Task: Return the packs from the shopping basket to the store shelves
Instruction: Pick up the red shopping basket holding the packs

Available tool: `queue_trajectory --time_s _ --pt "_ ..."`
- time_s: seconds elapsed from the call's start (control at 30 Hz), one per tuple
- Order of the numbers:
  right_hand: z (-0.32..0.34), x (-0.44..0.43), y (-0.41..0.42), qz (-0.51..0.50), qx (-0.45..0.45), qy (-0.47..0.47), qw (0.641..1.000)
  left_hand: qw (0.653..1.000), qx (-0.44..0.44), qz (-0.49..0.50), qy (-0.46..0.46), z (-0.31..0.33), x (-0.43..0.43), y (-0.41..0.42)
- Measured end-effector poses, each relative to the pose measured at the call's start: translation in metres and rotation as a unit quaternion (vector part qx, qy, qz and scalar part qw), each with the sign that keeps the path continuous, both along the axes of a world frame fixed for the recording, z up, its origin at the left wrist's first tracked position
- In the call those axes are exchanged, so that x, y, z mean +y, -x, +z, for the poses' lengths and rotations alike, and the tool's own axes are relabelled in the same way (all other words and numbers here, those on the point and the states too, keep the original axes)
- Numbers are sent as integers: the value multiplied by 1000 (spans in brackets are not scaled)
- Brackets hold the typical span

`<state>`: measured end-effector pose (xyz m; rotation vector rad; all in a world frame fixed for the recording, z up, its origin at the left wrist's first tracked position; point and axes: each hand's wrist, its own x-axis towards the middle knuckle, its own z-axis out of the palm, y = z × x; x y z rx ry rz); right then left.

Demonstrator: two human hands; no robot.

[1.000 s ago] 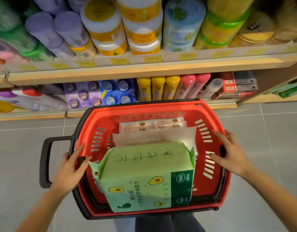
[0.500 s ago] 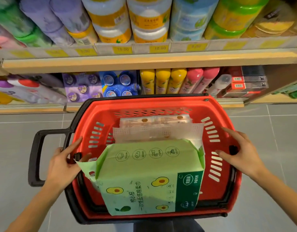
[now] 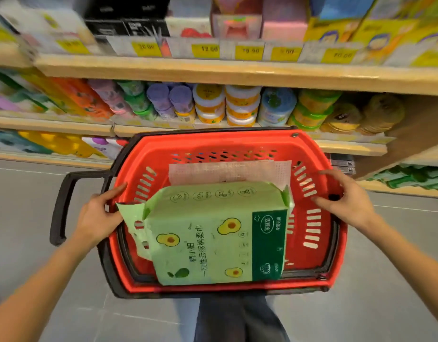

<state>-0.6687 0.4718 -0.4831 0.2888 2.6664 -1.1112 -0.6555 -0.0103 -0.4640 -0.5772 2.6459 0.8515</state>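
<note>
Head view, the only one: the person holds a red shopping basket (image 3: pixel 149 154) out in front of the body, facing store shelves (image 3: pixel 237 75). The left hand (image 3: pixel 99 215) sits at about nine o'clock on the basket, fingers curled over the rim and clasped on it, the thumb close to the flap of the green pack (image 3: pixel 213 233). The right hand (image 3: pixel 346 198) sits at about three o'clock, fingers spread and pressed against the slotted inner wall and rim; it grips the basket, not a pack. A black handle (image 3: pixel 62 206) folds out beyond the left hand.

The green pack, printed with avocados, lies tilted in the near half of the basket, from the centre toward six o'clock, with its near end over the near rim. Behind it, toward twelve o'clock, a pale pink-white pack (image 3: pixel 228 171) lies partly covered by the green one. Jars and tubs (image 3: pixel 240 104) fill the shelf just past the far rim; boxes and yellow price tags (image 3: pixel 205 51) stand higher up, blurred.

The step in hand looks like carrying the basket along and scanning for the right shelf; no pack is out yet. The next move would likely call for steadying the basket with one hand, freeing the other, and lifting the green pack first, since it lies on top.
</note>
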Motion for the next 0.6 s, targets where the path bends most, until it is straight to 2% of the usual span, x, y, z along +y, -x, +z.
queue_trajectory --time_s 0.13,0.27,0.47,0.6 --pt "99 -15 13 29 41 14 999 999 30 37 -8 106 -12 -12" --pt "186 -37 26 80 86 36 992 996 65 56 21 202 -24 -33" --pt "296 -86 45 152 140 86 975 988 95 122 25 310 -65 -93" --pt "354 -135 47 187 151 124 963 977 116 179 21 358 -92 -135"
